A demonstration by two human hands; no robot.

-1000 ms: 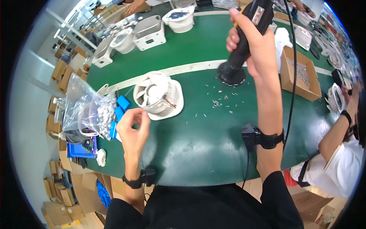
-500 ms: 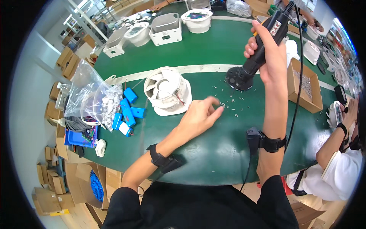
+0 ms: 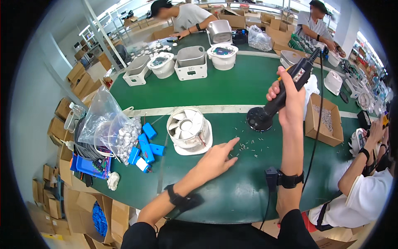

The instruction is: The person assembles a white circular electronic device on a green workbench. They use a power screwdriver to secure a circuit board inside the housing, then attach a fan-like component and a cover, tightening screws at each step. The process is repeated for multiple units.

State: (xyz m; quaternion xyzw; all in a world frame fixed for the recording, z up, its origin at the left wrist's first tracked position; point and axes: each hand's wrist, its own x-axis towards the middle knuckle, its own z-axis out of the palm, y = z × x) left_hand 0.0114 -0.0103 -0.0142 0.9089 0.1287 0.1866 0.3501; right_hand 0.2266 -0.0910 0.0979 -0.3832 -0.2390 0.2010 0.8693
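My right hand [image 3: 290,99] is wrapped round a black corded power tool [image 3: 274,104], which looks like an electric screwdriver with a wide round disc at its lower end. The disc is low over the green table, right of the scattered small screws [image 3: 243,146]. My left hand [image 3: 216,161] hovers by those screws, empty, its index finger stretched out and its thumb apart. Left of the screws stands a white round fan housing [image 3: 188,132] on a flat base, its blades facing up and thin wires on its side.
Blue battery packs [image 3: 145,149] and a clear bag [image 3: 110,124] of white parts lie left. A cardboard box [image 3: 325,120] of screws stands right. White housings [image 3: 190,66] line the far side. Co-workers sit beyond and at right; the tool's cord [image 3: 317,145] hangs beside my right forearm.
The view has tilted up, so the table sits lower and the co-workers show more. My left index finger has straightened out toward the screws. My right hand keeps hold of the tool.
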